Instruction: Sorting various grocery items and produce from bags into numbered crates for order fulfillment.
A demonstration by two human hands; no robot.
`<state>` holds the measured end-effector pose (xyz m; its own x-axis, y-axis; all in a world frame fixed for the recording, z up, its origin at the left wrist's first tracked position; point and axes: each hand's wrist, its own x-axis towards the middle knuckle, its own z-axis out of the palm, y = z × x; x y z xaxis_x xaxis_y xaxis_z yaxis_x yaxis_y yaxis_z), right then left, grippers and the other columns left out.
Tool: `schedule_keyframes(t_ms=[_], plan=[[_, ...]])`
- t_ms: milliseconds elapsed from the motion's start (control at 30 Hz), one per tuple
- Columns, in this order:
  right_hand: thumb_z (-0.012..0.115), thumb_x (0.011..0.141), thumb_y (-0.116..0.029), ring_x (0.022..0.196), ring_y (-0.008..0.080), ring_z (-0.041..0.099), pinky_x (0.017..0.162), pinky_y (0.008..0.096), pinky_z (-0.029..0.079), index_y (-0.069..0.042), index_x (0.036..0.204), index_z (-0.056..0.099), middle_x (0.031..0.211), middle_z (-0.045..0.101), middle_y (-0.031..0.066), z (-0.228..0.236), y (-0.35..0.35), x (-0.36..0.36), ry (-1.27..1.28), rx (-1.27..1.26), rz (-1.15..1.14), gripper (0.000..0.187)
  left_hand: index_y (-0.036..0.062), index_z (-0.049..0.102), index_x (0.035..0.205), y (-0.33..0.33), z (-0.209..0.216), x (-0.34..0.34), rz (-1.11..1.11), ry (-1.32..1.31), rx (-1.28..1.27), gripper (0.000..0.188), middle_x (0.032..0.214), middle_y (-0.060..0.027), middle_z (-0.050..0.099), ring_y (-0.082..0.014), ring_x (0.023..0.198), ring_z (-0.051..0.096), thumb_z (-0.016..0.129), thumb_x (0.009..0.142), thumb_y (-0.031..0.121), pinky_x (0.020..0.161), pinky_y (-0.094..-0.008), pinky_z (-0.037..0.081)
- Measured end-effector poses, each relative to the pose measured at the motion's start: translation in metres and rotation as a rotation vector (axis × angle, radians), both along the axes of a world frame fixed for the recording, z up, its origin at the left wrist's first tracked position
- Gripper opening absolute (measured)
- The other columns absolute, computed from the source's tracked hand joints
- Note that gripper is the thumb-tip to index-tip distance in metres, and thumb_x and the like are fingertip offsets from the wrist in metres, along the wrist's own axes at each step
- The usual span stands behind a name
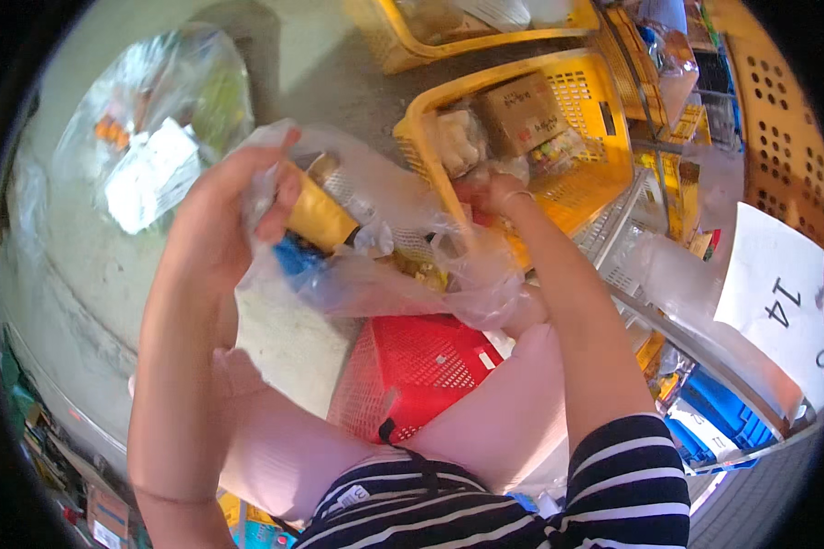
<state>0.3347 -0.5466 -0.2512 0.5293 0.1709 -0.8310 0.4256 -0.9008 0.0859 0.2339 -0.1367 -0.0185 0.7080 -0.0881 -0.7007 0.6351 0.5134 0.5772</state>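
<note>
My left hand (270, 188) is closed around the rim of a clear plastic bag (375, 297) and lifts that side of it. Inside the bag lie a yellow tube-like pack (319, 212), a silvery can-shaped item (334, 178) and something blue (298, 261). To the right, my right hand (504, 197) reaches down into a yellow basket (604, 197). Its fingers are curled by a reddish item, partly hidden and blurred. A brown cardboard box (519, 114), a clear-wrapped pale pack (460, 142) and a colourful packet (558, 151) share that basket.
Below the bag, between my legs, stands a red basket (366, 380). Another yellow basket (389, 37) is at the far side. A filled clear bag (220, 101) with white paper (154, 174) lies at left. Metal shelving (696, 352) with numbered white sheets (769, 284) borders the right.
</note>
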Motion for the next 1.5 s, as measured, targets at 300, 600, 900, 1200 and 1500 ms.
schedule_keyframes(t_ms=[300,600,900,1200,1500], plan=[[0.076,0.067,-0.021,0.093,0.0247,0.063,0.082,0.0324,0.049,0.001,0.124,0.049,0.105,0.064,0.0157,0.276,0.062,-0.028,-0.423,0.416,-0.298,0.067,0.0044,0.051,0.104,0.012,0.0,-0.015,0.093,-0.02,-0.143,0.025,0.065,0.0022,0.046,-0.0066,0.05,0.033,0.049,0.087,0.023,0.047,-0.0203,0.026],[0.067,0.076,-0.023,0.087,0.029,0.062,0.078,0.0364,0.048,-0.007,0.106,0.061,0.095,0.063,0.0169,0.144,0.129,-0.112,-0.157,0.574,-0.331,0.034,0.0063,0.05,0.101,0.003,-0.001,-0.008,0.041,-0.052,-0.258,0.021,0.064,0.0023,0.046,-0.0066,0.049,0.034,0.051,0.087,0.022,0.047,-0.0215,0.025],[0.059,0.078,-0.011,0.088,0.0338,0.061,0.082,0.0389,0.048,-0.007,0.095,0.066,0.094,0.064,0.0187,0.078,0.063,-0.047,-0.417,0.781,-1.018,0.018,0.001,0.046,0.123,-0.005,-0.004,-0.001,0.107,-0.016,-0.154,0.044,0.056,0.0047,0.037,-0.0064,0.048,0.03,0.051,0.085,0.022,0.046,-0.0209,0.024],[0.045,0.091,-0.03,0.098,0.0364,0.058,0.084,0.042,0.047,-0.009,0.121,0.052,0.103,0.062,0.0193,-0.067,0.037,0.013,-0.212,0.162,-0.31,0.037,0.0022,0.04,0.134,0.003,-0.005,0.01,0.099,0.104,0.063,0.049,0.05,0.004,0.034,-0.0055,0.043,0.027,0.044,0.089,0.023,0.042,-0.02,0.022],[0.048,0.087,-0.052,0.097,0.0387,0.058,0.086,0.044,0.044,0.001,0.12,0.052,0.104,0.061,0.0248,-0.096,0.029,0.03,-0.288,0.336,-0.727,0.063,-0.0031,0.045,0.128,-0.01,-0.01,0.017,-0.011,0.04,0.127,0.049,0.053,0.001,0.04,-0.0075,0.045,0.032,0.046,0.087,0.021,0.042,-0.022,0.026]])
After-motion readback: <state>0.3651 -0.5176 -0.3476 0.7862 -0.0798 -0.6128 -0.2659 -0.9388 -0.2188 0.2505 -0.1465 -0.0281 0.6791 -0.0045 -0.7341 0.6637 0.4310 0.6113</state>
